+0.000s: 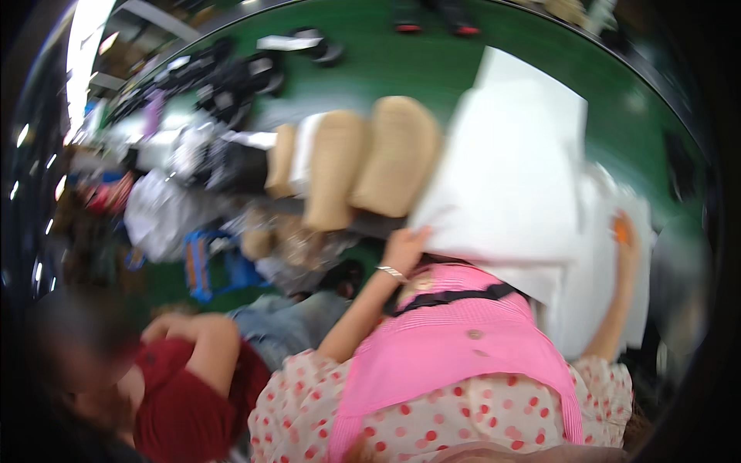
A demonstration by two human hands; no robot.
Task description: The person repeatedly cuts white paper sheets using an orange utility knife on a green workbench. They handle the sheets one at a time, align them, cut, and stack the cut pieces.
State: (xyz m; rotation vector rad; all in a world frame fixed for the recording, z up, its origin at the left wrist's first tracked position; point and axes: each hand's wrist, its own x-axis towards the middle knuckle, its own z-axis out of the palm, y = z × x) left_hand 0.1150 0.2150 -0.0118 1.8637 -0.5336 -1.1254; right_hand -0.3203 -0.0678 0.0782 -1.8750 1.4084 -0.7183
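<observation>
A stack of large white sheets (513, 170), perhaps paper, lies in front of me on the bench. My left hand (407, 247), with a pale band at the wrist, rests at the near left corner of this stack. Its fingers stretch faintly over the white surface, smeared by motion. To the right, more white sheets (590, 285) hang or lie lower, and my right hand (627, 234) is against their far right part. A bright orange patch (620, 230) shows at its fingers; blur hides whether it is a held thing or a finger cover.
Left of the sheets stand tan, rounded sole-shaped pieces (394, 158) in a row. Black items (239, 77) lie farther back on the green surface (370, 46). Clear plastic bags (158, 212) and a blue-orange frame (202, 266) are at left. A person in dark red (185, 393) sits close beside me.
</observation>
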